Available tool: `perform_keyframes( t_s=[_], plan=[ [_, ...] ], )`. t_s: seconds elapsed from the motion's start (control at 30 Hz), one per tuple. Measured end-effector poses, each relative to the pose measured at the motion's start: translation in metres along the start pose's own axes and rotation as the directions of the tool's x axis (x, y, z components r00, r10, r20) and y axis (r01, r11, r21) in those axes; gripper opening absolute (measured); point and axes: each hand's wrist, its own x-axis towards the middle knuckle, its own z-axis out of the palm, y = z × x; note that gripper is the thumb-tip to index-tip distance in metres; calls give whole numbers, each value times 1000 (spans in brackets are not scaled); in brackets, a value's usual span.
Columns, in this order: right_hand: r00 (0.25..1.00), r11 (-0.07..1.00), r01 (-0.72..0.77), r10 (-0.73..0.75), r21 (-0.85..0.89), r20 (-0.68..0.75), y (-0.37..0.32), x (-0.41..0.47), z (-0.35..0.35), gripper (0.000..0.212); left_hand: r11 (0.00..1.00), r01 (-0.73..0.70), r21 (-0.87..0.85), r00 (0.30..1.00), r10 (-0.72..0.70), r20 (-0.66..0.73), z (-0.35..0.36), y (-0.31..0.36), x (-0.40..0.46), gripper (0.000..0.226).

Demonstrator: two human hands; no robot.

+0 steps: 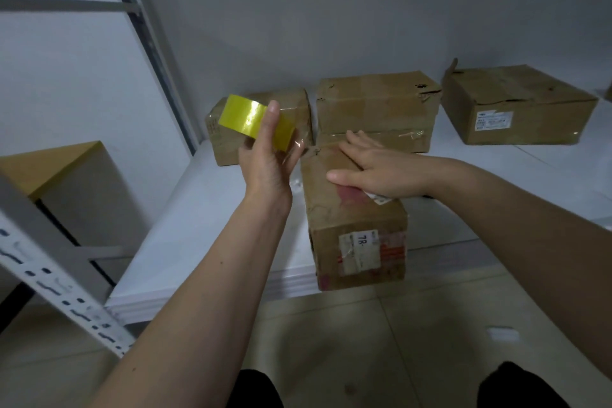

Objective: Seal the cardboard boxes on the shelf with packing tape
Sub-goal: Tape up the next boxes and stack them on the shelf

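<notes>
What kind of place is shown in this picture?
Probably a small storeroom or packing area. Worn brown cardboard boxes with shipping labels sit on a low white shelf board framed by a perforated grey metal upright, and the left hand holds a roll of yellow packing tape.

A low white shelf [212,228] carried four cardboard boxes. The nearest box [356,228] sat at the front edge, its labelled end slightly overhanging the lip. Behind it, touching its far end, stood a wider box [376,113] with a torn top corner. Just beside that one, to the left, was a smaller box [228,142] near the shelf's left rear corner. Well apart to the right lay a fourth box [516,103] with a white label on its side. A pale tiled floor [364,341] lay beneath the front of the shelf.
</notes>
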Motion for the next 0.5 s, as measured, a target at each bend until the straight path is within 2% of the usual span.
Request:
perform_keyframes(
  t_s=[0.1, 0.2, 0.27, 0.3, 0.4, 0.5],
  plan=[
    [997, 989, -49, 57, 142, -57, 0, 3, 6, 85, 985, 62, -164, 998, -63, -1, 2, -1, -6, 23],
    [988, 907, -39, 97, 419, -120, 1, 3, 11, 88, 928, 123, -352, 988, -148, -46, 1, 1, -10, 36],
    [983, 786, -71, 160, 615, -91, 5, 5, 16, 91, 855, 163, -493, 970, -230, -78, -2, 2, -12, 57],
    [977, 711, -89, 198, 697, -77, 7, 6, 18, 91, 817, 183, -546, 960, -269, -81, -2, 2, -14, 59],
    [959, 389, -85, 282, 917, -30, 13, 8, 23, 76, 736, 222, -640, 933, -351, -80, -2, 1, -21, 53],
    [951, 267, -33, 306, 963, -52, 23, 6, 26, 66, 647, 286, -707, 914, -406, -3, -4, 1, -28, 72]
  ],
)
